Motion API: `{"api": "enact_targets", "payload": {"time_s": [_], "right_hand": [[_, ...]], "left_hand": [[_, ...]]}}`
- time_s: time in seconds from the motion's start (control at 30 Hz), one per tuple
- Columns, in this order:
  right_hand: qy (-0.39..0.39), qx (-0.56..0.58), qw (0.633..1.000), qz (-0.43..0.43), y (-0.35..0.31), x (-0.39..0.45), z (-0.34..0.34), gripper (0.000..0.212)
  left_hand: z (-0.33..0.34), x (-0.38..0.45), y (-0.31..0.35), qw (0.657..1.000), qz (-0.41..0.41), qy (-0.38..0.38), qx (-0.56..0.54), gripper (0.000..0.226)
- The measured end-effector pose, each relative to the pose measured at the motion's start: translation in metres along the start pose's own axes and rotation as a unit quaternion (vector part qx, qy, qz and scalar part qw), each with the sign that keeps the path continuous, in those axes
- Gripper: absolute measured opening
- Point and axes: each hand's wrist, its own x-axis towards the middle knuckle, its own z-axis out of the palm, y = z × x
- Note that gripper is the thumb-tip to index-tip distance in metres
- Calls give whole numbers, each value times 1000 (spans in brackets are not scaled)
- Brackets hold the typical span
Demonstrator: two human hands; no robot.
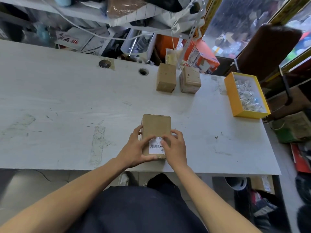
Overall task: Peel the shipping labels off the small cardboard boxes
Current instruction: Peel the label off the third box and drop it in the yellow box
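Three cardboard boxes sit on the white table (67,101), and only the nearest box (156,128) carries a shipping label (154,147) that shows. Much of that label is hidden: the right hand (175,148) covers its right side, so the printed letters there are cut off, and the small print above the barcode is too fine to read. The nearest box lies flat near the table's front edge, its long axis running from that edge toward the far side, label end closest to the person. The left hand (134,148) holds the box from its left, thumb under the near end and fingers curled round the side and top. The right hand's fingers are bent, their tips pressing on the label's upper right part; whether they pinch a lifted corner cannot be told. Two bare boxes, one (166,77) beside the other (190,80), stand well beyond the nearest box, close to the table's far edge. To their right a yellow tray (234,100) holds white scraps (247,96), blurred.
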Motion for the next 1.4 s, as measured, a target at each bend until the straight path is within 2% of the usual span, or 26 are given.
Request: {"api": "enact_targets", "payload": {"time_s": [0.3, 0.6, 0.9, 1.0, 1.03, 1.13, 1.17, 1.27, 1.4], "right_hand": [[17, 29, 999, 31, 1, 4, 3, 9], [59, 87, 992, 75, -1, 8, 11, 6], [51, 27, 997, 60, -4, 18, 17, 11], [62, 34, 996, 46, -2, 21, 18, 5], [67, 42, 996, 42, -1, 20, 17, 7], [64, 97, 993, 35, 4, 16, 13, 34], [67, 120, 990, 34, 6, 15, 13, 35], [92, 149, 983, 51, 6, 16, 18, 28], [118, 105, 987, 45, 3, 20, 22, 15]], "left_hand": [[4, 3, -7, 998, 39, 38, -19, 78], [-3, 14, -17, 998, 63, 12, 4, 79], [-12, 27, -18, 996, 88, 8, 32, 78], [-12, 33, -18, 994, 93, 15, 56, 78], [-12, 34, -17, 994, 89, 14, 54, 78], [-11, 34, -17, 994, 90, 15, 54, 78], [-10, 34, -18, 993, 95, 17, 63, 80], [-9, 34, -19, 990, 108, 22, 83, 88], [-8, 37, -20, 983, 139, 36, 114, 89]]}}
